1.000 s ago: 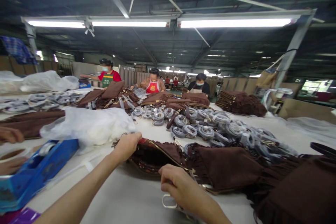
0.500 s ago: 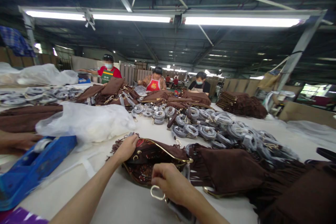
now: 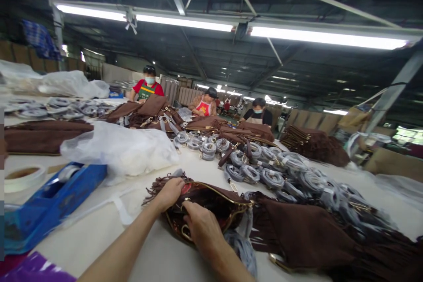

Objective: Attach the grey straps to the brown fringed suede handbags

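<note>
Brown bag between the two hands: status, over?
Left hand gripping bag by its edge. Right hand at the mouth, grip unclear. Bag unzipped, gaping. Wrapped strap coil close by, not blocking the mouth.

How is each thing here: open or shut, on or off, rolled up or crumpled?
Brown bag: unzipped, mouth open
Left hand: gripping the bag's edge
Right hand: fingers bent at the mouth, grip unclear
Grey straps: coiled, heaped
White tape roll: lying flat
White plastic sheeting: crumpled
Tube lights: on
</note>
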The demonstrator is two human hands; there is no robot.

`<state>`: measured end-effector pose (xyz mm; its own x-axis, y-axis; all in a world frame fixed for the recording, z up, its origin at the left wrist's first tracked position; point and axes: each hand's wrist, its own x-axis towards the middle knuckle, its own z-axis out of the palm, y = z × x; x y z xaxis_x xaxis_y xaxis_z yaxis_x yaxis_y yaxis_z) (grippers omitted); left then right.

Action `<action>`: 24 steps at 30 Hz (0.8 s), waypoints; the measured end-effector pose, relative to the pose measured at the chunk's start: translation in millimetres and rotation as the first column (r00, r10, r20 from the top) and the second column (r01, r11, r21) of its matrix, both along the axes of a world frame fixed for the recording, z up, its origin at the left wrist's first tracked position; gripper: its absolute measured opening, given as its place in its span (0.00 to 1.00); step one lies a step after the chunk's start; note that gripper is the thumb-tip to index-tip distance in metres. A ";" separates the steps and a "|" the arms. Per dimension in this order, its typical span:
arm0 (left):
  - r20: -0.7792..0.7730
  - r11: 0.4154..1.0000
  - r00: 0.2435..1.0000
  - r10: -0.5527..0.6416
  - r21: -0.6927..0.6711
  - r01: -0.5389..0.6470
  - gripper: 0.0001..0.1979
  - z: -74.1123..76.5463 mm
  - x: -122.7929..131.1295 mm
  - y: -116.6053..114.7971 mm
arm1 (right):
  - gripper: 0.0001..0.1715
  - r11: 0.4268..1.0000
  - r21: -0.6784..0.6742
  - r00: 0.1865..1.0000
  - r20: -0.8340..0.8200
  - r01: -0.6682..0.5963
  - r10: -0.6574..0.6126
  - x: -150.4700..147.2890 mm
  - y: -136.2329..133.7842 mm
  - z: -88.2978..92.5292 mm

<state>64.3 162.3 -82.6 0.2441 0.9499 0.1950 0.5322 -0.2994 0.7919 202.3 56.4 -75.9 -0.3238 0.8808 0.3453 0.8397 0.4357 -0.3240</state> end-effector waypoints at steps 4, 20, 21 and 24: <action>0.053 0.999 0.999 0.013 -0.042 -0.011 0.10 -3.1 -0.2 -0.9 | 0.09 1.000 0.003 0.981 -0.194 -0.015 0.015 7.3 -4.5 -1.3; 0.266 0.952 0.958 0.106 -0.304 -0.021 0.08 -8.0 1.4 2.1 | 0.09 0.991 -0.059 0.908 -0.397 0.122 -0.135 15.4 -21.4 -4.7; 0.277 0.947 0.955 0.108 -0.320 -0.015 0.09 -8.3 1.6 2.3 | 0.09 0.990 -0.062 0.909 -0.393 0.126 -0.140 15.1 -20.1 -5.6; 0.300 0.934 0.947 0.112 -0.359 0.004 0.11 -9.4 2.1 2.9 | 0.10 0.990 -0.051 0.912 -0.386 0.130 -0.140 13.4 -15.1 -5.9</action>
<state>66.4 165.2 -91.9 0.1723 0.9805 -0.0949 0.2496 0.0497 0.9671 215.7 41.3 -81.8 -0.0460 0.9161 0.3982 0.6965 0.3152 -0.6447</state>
